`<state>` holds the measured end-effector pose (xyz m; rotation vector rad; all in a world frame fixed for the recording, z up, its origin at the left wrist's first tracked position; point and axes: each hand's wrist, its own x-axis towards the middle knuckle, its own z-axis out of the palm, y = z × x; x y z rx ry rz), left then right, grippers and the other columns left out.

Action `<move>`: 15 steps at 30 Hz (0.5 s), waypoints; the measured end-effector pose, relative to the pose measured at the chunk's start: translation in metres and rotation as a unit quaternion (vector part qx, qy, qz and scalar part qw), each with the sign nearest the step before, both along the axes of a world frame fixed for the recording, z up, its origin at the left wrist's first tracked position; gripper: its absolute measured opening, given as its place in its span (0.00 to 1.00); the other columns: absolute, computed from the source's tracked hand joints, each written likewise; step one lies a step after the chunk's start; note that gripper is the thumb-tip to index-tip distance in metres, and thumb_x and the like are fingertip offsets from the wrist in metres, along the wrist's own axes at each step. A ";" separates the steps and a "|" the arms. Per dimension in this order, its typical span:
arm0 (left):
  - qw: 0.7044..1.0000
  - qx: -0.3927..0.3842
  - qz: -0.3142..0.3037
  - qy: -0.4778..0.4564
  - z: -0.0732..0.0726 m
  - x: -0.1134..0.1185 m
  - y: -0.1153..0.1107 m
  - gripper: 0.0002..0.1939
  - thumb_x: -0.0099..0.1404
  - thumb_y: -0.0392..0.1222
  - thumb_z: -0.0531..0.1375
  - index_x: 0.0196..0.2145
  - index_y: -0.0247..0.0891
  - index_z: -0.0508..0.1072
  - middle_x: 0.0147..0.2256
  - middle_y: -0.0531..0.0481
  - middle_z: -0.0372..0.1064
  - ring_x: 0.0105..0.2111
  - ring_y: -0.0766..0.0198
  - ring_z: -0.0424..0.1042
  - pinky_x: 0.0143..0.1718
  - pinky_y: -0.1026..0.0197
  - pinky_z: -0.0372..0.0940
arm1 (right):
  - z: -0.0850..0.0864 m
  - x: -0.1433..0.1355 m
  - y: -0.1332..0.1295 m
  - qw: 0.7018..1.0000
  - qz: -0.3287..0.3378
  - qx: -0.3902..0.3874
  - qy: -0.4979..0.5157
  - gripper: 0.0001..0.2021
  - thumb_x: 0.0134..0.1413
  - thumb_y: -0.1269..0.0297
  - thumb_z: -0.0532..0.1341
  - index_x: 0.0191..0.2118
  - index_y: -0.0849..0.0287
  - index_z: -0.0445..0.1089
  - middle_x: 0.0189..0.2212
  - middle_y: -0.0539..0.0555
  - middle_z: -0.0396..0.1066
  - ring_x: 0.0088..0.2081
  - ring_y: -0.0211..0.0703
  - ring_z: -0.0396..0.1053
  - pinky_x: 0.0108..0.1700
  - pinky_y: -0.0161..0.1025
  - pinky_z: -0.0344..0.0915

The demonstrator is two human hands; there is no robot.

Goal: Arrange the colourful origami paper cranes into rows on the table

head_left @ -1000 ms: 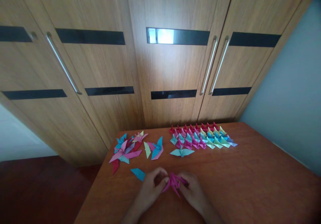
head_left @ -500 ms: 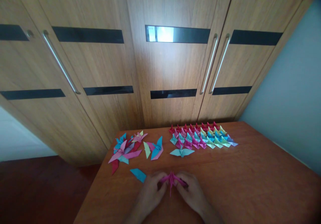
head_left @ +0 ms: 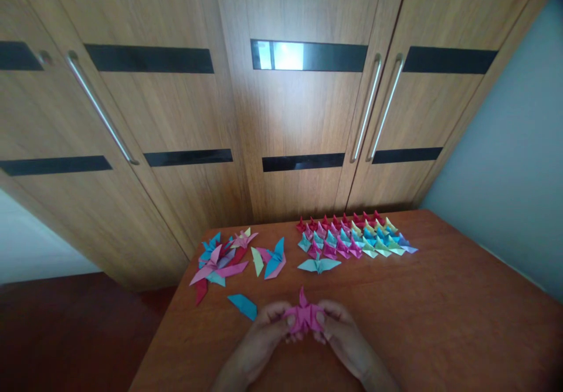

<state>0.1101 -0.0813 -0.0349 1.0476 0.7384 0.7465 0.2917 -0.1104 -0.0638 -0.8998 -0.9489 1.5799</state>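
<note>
A pink folded paper crane (head_left: pixel 303 317) is held between both hands over the near part of the table, one point of it sticking up. My left hand (head_left: pixel 268 333) pinches its left side, thumb on top. On its right side my right hand (head_left: pixel 338 330) grips it the same way. A blue folded paper (head_left: pixel 243 306) lies just left of my left hand. Beyond the hands a light teal crane (head_left: pixel 319 264) rests with its wings spread.
Rows of colourful small cranes (head_left: pixel 352 239) stand at the back of the wooden table (head_left: pixel 440 310). A loose pile of folded papers (head_left: pixel 217 260) lies at the back left, beside a blue and pink piece (head_left: pixel 275 258). Wooden cabinet doors (head_left: pixel 299 116) rise behind the table.
The pink crane has been tilted and opened out, so its broad middle faces the camera and a point now stands upward. Both hands have turned with it, thumbs now on top.
</note>
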 end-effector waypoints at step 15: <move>0.991 -0.069 0.062 -0.101 -0.009 -0.002 0.003 0.11 0.56 0.43 0.65 0.24 0.34 0.69 0.23 0.55 0.63 0.22 0.73 0.62 0.26 0.69 0.58 | 0.000 0.007 0.008 0.985 -0.106 -0.052 0.123 0.15 0.47 0.56 0.66 0.22 0.59 0.63 0.19 0.45 0.57 0.22 0.31 0.54 0.26 0.31 0.55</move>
